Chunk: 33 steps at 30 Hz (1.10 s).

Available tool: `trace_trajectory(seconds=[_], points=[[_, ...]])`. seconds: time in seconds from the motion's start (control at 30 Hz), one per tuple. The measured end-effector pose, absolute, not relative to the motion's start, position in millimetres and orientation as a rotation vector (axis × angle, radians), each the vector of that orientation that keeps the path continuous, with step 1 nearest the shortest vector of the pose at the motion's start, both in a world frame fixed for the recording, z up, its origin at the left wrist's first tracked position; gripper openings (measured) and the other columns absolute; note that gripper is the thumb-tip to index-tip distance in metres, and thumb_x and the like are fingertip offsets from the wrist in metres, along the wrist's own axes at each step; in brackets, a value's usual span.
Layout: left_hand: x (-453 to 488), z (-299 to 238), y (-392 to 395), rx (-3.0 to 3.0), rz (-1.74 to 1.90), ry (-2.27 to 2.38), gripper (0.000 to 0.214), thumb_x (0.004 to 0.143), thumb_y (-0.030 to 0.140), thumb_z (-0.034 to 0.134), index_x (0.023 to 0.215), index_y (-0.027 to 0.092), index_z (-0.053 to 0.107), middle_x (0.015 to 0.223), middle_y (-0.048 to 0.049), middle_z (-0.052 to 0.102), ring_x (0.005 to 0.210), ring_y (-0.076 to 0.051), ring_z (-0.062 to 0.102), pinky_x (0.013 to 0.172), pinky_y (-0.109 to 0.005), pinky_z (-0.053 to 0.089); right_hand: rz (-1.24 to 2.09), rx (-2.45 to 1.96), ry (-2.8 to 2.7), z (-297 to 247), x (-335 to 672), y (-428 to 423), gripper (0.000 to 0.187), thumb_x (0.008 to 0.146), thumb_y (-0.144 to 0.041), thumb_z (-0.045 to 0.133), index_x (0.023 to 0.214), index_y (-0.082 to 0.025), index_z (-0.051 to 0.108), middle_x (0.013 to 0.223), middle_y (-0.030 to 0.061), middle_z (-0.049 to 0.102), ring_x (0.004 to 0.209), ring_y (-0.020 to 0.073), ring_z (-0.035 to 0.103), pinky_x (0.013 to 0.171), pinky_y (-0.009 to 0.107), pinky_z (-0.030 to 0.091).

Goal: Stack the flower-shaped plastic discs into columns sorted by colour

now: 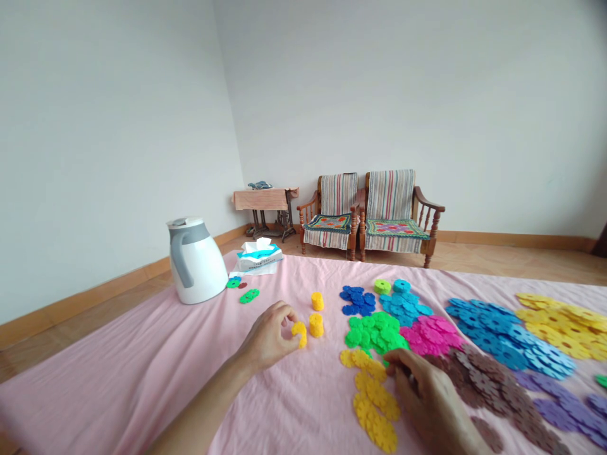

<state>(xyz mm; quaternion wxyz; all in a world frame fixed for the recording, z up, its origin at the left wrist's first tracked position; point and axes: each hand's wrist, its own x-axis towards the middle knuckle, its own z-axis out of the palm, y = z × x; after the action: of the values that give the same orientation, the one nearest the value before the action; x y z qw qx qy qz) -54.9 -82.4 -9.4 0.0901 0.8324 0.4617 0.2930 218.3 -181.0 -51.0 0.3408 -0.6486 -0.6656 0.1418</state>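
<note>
My left hand [269, 338] is curled around a small stack of yellow flower-shaped discs [300, 333], pinching it just above the pink cloth [156, 360]. Two more yellow stacks [316, 324] [317, 301] stand upright right of it. My right hand [429, 395] rests on the cloth with fingers bent, its fingertips on loose yellow discs [374, 404] spread flat in front of me; what it pinches, if anything, is hidden. Piles of green discs [374, 332], pink discs [431, 335] and brown discs [493, 385] lie just beyond it.
A white electric kettle [195, 259] and a tissue pack [259, 256] stand at the far left of the cloth. Blue discs [502, 332], purple discs [564, 404] and more yellow discs [564, 322] cover the right side. Two wooden armchairs [374, 212] stand by the far wall.
</note>
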Motion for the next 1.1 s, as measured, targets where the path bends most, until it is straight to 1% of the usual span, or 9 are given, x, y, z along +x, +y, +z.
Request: trace_trajectory(seconds=[0.23,0.4,0.53,0.67,0.87,1.03,1.1], points=[[-54,-7,-83,2.445,0.873,1.375,0.011,0.065,0.017,0.059,0.075,0.019,0.055,0.081,0.0005,0.056,0.073,-0.015,0.052,0.065,-0.025,0.042,0.375,-1.683,-1.728,-52,219,-180,0.032,0.081,-0.03,0.034,0.088,-0.024,0.065,0.081,0.0029,0.07,0.077,0.019,0.063,0.067,0.028,0.045],[-45,1,-94,2.444,0.984,1.237,0.007,0.074,0.014,0.051,0.078,0.019,0.056,0.08,-0.0012,0.055,0.075,-0.015,0.053,0.066,-0.024,0.043,0.352,-1.682,-1.714,-52,219,-179,0.031,0.08,-0.029,0.036,0.088,-0.025,0.066,0.082,0.0024,0.07,0.078,0.0188,0.064,0.067,0.026,0.046],[-32,0,-109,2.543,0.845,1.005,0.012,0.075,0.009,0.049,0.079,0.017,0.057,0.079,-0.0017,0.056,0.072,-0.013,0.053,0.066,-0.023,0.042,0.359,-1.694,-1.733,-50,218,-181,0.032,0.081,-0.028,0.035,0.089,-0.024,0.065,0.082,0.0022,0.07,0.077,0.0183,0.064,0.067,0.026,0.046],[-20,-6,-122,2.678,0.67,0.836,0.012,0.077,0.011,0.051,0.082,0.017,0.059,0.079,-0.0027,0.058,0.075,-0.014,0.054,0.069,-0.024,0.042,0.355,-1.698,-1.727,-49,217,-182,0.033,0.081,-0.028,0.034,0.09,-0.024,0.066,0.083,0.0032,0.07,0.079,0.0186,0.063,0.068,0.027,0.045],[-15,-10,-128,2.764,0.618,0.723,0.014,0.081,0.013,0.048,0.086,0.017,0.06,0.079,-0.004,0.061,0.075,-0.015,0.055,0.071,-0.026,0.042,0.346,-1.64,-1.721,-47,215,-183,0.033,0.08,-0.026,0.035,0.092,-0.023,0.066,0.086,0.0037,0.07,0.081,0.0177,0.063,0.07,0.026,0.046],[-13,-13,-130,2.793,0.586,0.663,0.014,0.08,0.012,0.05,0.086,0.018,0.06,0.077,-0.003,0.062,0.076,-0.016,0.055,0.071,-0.026,0.041,0.533,-1.373,-1.954,-36,209,-193,0.033,0.086,-0.027,0.031,0.092,-0.021,0.063,0.08,0.0025,0.067,0.075,0.0142,0.061,0.068,0.024,0.044],[-12,-15,-130,2.794,0.582,0.652,0.014,0.079,0.01,0.05,0.086,0.018,0.06,0.076,-0.0027,0.062,0.075,-0.016,0.055,0.07,-0.026,0.041,0.545,-1.351,-1.933,-35,207,-195,0.034,0.086,-0.027,0.03,0.089,-0.02,0.062,0.078,0.0023,0.066,0.074,0.0137,0.06,0.068,0.023,0.044]])
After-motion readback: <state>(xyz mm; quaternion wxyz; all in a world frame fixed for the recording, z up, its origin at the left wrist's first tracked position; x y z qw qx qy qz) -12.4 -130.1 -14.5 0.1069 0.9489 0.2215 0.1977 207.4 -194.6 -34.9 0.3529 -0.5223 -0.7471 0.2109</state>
